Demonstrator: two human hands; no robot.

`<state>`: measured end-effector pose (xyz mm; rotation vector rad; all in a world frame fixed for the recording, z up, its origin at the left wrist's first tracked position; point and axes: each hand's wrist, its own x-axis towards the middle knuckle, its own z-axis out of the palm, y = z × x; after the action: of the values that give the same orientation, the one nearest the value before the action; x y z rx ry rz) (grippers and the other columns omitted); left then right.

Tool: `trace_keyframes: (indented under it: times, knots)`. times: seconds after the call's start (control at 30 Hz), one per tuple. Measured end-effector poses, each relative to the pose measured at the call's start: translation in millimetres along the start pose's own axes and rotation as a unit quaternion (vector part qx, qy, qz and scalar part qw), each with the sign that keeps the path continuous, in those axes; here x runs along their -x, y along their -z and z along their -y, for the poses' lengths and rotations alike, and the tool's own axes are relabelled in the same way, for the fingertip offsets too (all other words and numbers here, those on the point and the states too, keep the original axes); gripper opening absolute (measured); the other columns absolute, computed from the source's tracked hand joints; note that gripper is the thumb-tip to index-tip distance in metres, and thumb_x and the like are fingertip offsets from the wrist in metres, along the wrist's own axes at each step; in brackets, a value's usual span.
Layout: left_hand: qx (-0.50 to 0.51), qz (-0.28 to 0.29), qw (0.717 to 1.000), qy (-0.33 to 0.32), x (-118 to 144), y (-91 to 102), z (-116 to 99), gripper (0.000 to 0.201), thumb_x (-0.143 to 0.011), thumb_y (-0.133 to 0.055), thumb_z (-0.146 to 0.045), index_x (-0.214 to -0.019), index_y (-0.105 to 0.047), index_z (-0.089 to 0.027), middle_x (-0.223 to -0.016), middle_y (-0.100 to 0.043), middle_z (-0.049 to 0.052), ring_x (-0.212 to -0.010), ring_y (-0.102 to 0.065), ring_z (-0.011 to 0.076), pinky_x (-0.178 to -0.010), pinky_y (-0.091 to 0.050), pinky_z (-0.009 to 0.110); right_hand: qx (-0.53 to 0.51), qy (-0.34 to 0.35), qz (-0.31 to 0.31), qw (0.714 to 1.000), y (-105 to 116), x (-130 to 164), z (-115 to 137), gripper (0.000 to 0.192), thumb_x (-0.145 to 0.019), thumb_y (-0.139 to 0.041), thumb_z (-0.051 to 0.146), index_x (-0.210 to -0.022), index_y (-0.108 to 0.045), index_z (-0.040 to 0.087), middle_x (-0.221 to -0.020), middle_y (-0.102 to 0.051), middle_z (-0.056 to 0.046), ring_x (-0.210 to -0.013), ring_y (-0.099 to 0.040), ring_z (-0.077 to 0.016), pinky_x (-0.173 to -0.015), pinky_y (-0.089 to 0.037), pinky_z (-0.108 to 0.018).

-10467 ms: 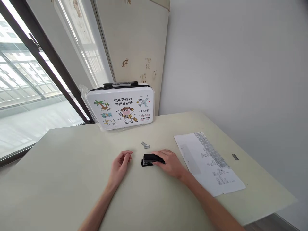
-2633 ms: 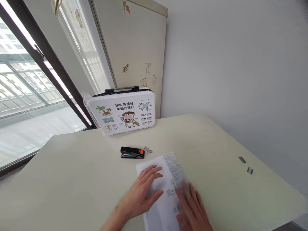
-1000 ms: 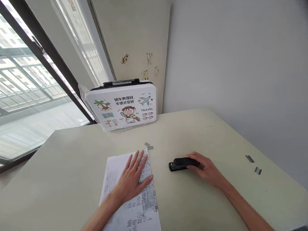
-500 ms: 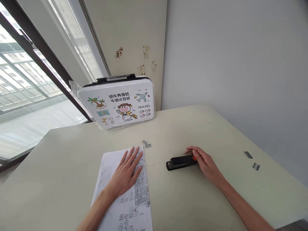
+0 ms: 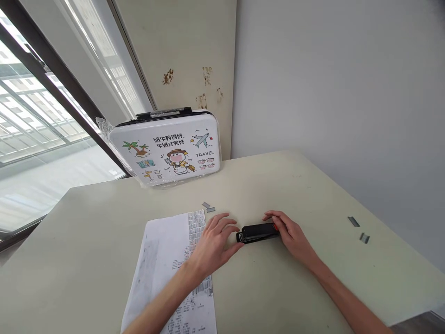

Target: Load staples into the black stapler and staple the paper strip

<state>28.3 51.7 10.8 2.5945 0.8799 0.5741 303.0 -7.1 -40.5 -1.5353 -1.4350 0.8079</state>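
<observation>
Right hand (image 5: 292, 234) grips the black plastic stapler's (image 5: 257, 232) rear end. Left hand (image 5: 215, 241), fingers spread loose, touches its front, mid-desk (image 5: 86, 241).

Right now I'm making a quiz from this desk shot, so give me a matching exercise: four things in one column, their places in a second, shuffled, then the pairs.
Things:
1. stapler
2. paper
3. case
4. staple strips

Places:
A. standing at the table's far edge, by the window
B. on the table far right, near the wall
C. between the left hand and the right hand
D. flat on the table, under the left forearm

Pairs: 1-C, 2-D, 3-A, 4-B
</observation>
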Motion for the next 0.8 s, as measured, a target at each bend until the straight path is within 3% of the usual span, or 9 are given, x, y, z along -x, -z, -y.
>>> trace_keyframes:
  times: [0.17, 0.27, 0.37, 0.63, 0.8]
  knots:
    - [0.002, -0.009, 1.0, 0.002, -9.9, -16.2, -3.8, 0.015, -0.099, -0.069, -0.036, -0.109, -0.072, -0.025, -0.118, -0.074, 0.006, -0.127, -0.061, 0.0318, -0.103, -0.053, 0.053, -0.03, 0.003, 0.019, 0.999, 2.8, 1.4, 6.4, 0.046, -0.109, -0.033, 0.056, -0.122, -0.064, 0.025, -0.118, -0.075, -0.009, -0.106, -0.071, -0.0234, -0.092, -0.057, -0.036]
    - [0.004, -0.016, 1.0, 0.002, -6.9, -15.8, -1.3, 0.014, -0.101, -0.067, -0.035, -0.109, -0.072, -0.025, -0.114, -0.076, 0.006, -0.123, -0.063, 0.0307, -0.1, -0.054, 0.051, 0.014, 0.04, 0.06, 0.997, 3.1, 3.5, 12.1, 0.039, -0.103, -0.049, 0.057, -0.12, -0.065, 0.025, -0.117, -0.074, -0.008, -0.103, -0.07, -0.0241, -0.089, -0.057, -0.036]
    - [0.005, -0.016, 1.0, 0.005, 0.7, -9.4, 3.2, 0.016, -0.103, -0.065, -0.037, -0.111, -0.072, -0.026, -0.114, -0.076, 0.006, -0.122, -0.063, 0.0298, -0.1, -0.053, 0.05, 0.065, 0.067, 0.08, 0.992, 1.5, 4.8, 15.7, 0.034, -0.096, -0.063, 0.054, -0.116, -0.066, 0.027, -0.113, -0.074, -0.007, -0.099, -0.069, -0.0244, -0.086, -0.057, -0.036]
    - [-0.019, -0.002, 1.0, 0.008, 25.6, 18.5, 20.6, 0.017, -0.103, -0.062, -0.039, -0.109, -0.072, -0.027, -0.118, -0.073, 0.006, -0.122, -0.063, 0.0285, -0.1, -0.053, 0.047, 0.075, 0.056, 0.079, 0.993, 0.4, 5.2, 14.3, 0.027, -0.096, -0.066, 0.051, -0.111, -0.067, 0.028, -0.105, -0.075, -0.005, -0.09, -0.068, -0.0232, -0.079, -0.057, -0.036]
    - [-0.052, -0.017, 0.998, 0.03, 15.7, 35.0, 40.7, 0.031, -0.101, -0.064, -0.05, -0.121, -0.066, -0.026, -0.122, -0.071, 0.007, -0.117, -0.064, 0.028, -0.098, -0.053, 0.046, 0.068, 0.043, 0.087, 0.993, 1.0, 6.6, 16.8, 0.025, -0.096, -0.066, 0.05, -0.111, -0.066, 0.029, -0.103, -0.073, -0.003, -0.088, -0.067, -0.0219, -0.077, -0.056, -0.034]
